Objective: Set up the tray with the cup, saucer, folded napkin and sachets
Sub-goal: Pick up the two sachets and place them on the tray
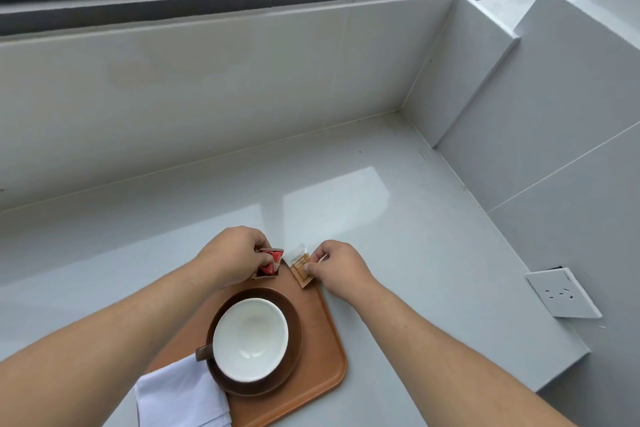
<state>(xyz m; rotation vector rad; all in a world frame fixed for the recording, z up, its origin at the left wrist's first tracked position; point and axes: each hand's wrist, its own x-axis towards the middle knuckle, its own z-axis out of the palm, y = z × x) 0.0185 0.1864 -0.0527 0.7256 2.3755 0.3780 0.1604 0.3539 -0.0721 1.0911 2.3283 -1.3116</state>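
Brown tray (325, 340) on tabletop (398, 218) | cup (250, 339), saucer (292, 315), napkin (180, 392) on tray | my left hand (230, 256) fingers pinch red sachet (272, 262) at tray's far edge | right hand (341, 267) fingers pinch tan sachet (299, 265) at tray's far right corner

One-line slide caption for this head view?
Hands place sachets at tray's far edge beyond cup.
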